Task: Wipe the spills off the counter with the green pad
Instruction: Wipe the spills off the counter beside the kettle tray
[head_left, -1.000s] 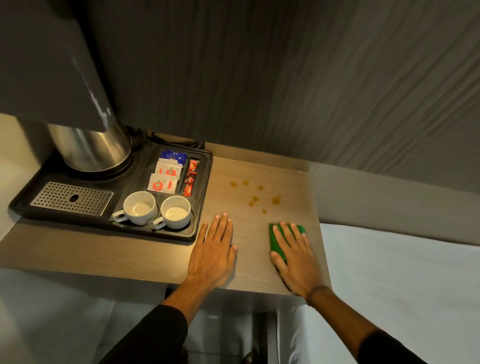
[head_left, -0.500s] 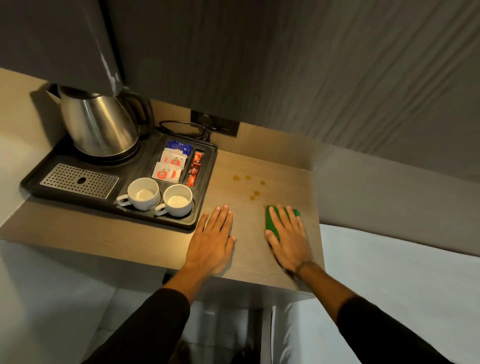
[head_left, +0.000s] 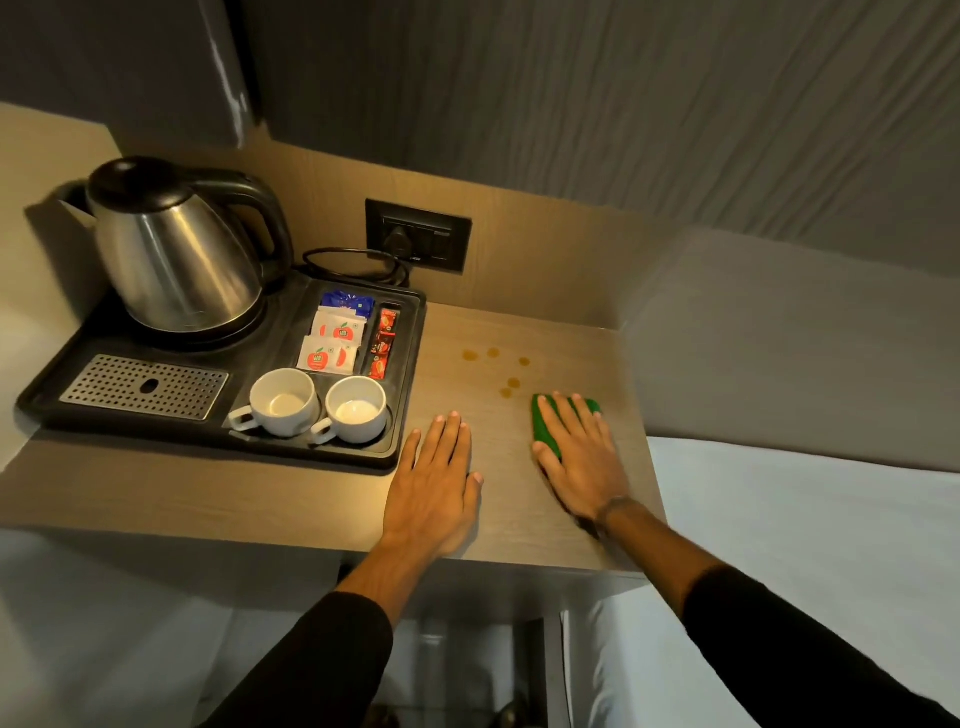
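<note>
Light wood-grain counter (head_left: 291, 499) runs across the middle of the frame.

Right hand (head_left: 582, 460), centre-right: palm down, fingers spread flat, pressing on the green rectangular scrub pad (head_left: 544, 427). No curl of the fingers around it, just pressed from above. Pad lies flat on the counter, showing at the hand's left edge and past the fingertips.

Left hand (head_left: 434, 486), centre of frame: flat on bare wood, fingers extended, holding nothing. It rests just right of the lower right corner of the black plastic tray (head_left: 410, 374); cannot tell if it touches.

Small amber-brown spill drops (head_left: 493, 364), five or so, scattered on the counter just above and left of the pad. Nearest drop sits close to the pad's upper left corner, apart from it.

Tray contents, left half of frame:
- stainless steel electric kettle with black lid and handle (head_left: 176, 249), at the back
- perforated metal drip grate (head_left: 143, 387), front left
- two white ceramic cups (head_left: 319, 405), side by side, front right
- white, blue and red sachets (head_left: 337, 338) in compartments behind the cups

Black wall socket (head_left: 418, 236), upper centre, with a plug and cord in it. Both sleeves black, at the bottom of the frame.
</note>
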